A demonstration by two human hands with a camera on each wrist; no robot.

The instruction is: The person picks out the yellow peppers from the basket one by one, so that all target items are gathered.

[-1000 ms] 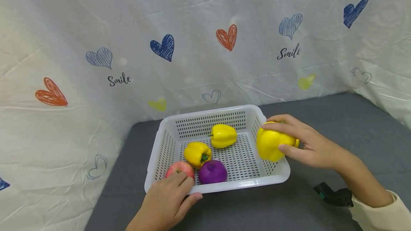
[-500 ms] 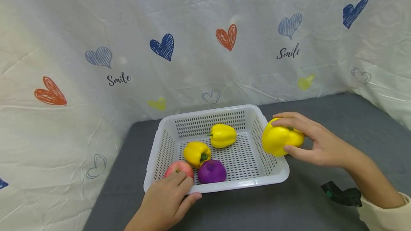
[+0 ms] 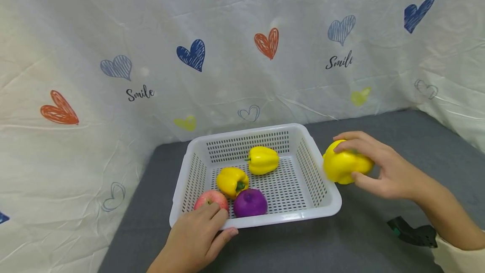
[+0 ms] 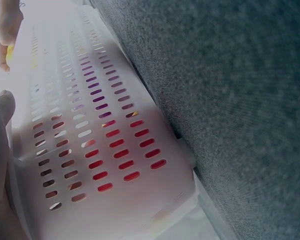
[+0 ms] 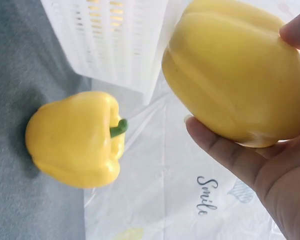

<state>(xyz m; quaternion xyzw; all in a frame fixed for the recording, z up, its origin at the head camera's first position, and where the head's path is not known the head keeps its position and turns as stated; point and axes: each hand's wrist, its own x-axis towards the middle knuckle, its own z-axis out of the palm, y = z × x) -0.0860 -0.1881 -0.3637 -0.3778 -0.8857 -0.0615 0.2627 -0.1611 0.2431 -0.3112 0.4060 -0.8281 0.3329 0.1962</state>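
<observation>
Head view: right hand (image 3: pixel 386 172) has its fingers and thumb clamped round the held pepper (image 3: pixel 341 167), up by the right-hand rim of the basket (image 3: pixel 284 219). A second ago that pepper was overlapping the inside of the basket, and it's slid steadily right since, so now it's basically at the rim's outer edge from here. Left hand (image 3: pixel 198 235) hasn't budged: fingers over the near rim, thumb outside, pinching it. Can't tell if it's touching the apple (image 3: pixel 206 198). Apple, purple ball (image 3: pixel 251 203), front pepper (image 3: pixel 230 180) and back pepper (image 3: pixel 264 160) all sit in the basket, same spots as before.

Left wrist view: mostly the basket's holey wall, with red and purple showing through, and gray cloth (image 4: pixel 240 100) alongside. Left hand's at the left edge, part cut off.

Right wrist view: fingers and thumb are on opposite sides of the held pepper, gripping it. There's also a loose pepper (image 5: pixel 72 142) on the cloth, outside the basket and just beside it, stem showing.
</observation>
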